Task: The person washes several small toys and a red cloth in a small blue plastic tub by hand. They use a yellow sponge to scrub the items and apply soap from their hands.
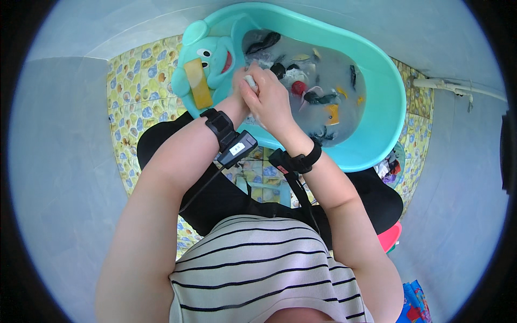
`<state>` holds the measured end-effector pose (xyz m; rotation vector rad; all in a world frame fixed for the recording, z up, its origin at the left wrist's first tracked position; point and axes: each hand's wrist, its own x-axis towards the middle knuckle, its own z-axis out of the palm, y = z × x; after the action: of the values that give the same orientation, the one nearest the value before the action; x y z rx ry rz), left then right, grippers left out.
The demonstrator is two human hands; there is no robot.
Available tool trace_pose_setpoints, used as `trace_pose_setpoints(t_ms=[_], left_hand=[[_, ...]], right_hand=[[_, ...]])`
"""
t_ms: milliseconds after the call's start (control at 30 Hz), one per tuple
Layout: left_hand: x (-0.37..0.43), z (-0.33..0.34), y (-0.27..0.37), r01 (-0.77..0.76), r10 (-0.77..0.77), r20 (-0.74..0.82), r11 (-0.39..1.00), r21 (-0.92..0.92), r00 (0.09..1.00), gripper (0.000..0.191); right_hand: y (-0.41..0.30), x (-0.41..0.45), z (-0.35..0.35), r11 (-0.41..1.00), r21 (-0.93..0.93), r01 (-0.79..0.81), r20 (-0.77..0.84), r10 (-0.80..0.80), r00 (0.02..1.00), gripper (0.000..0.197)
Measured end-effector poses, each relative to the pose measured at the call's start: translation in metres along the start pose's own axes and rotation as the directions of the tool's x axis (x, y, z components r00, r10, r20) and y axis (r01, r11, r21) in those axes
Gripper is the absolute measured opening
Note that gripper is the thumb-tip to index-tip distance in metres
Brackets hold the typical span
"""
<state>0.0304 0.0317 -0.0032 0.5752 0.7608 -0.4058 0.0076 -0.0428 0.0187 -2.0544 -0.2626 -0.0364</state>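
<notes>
My right hand (270,95) is clasped over my left hand (238,82) above the near left part of a turquoise plastic baby bathtub (385,105). A small piece of wet whitish cloth (251,82) shows between the fingers, and both hands press around it. Most of my left hand is hidden behind the right one. Cloudy, soapy water (282,125) fills the tub's basin. Dark cloth pieces (264,42), a red item (298,88) and an orange-yellow cloth piece (332,114) lie in it. A long yellow soap bar (198,83) rests on the tub's molded cartoon-face end (218,50).
Blue-grey walls (60,161) enclose a shell-patterned tiled floor (125,93). A basin of clothes (389,167) stands beside the tub's right side. Along the right wall runs a white pipe (440,84). A pink plastic item (389,236) sits behind my right knee.
</notes>
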Motion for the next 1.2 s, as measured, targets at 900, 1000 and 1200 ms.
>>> trace_pose_setpoints(t_ms=[900,1000,1200], left_hand=[[0.016,0.002,0.016,0.125,-0.086,-0.281,0.985,0.122,0.956,0.033],[0.01,-0.005,0.018,0.134,-0.097,-0.228,0.979,0.153,0.969,0.033],[0.006,0.003,0.009,0.17,-0.133,-0.189,0.966,0.193,0.973,0.028]], right_hand=[[0.262,-0.06,-0.025,0.78,-0.36,-0.513,0.256,0.611,0.749,0.033],[0.289,-0.092,-0.019,0.734,-0.429,-0.526,0.208,0.648,0.733,0.032],[0.295,-0.091,-0.019,0.571,-0.792,-0.217,0.435,0.777,0.456,0.028]])
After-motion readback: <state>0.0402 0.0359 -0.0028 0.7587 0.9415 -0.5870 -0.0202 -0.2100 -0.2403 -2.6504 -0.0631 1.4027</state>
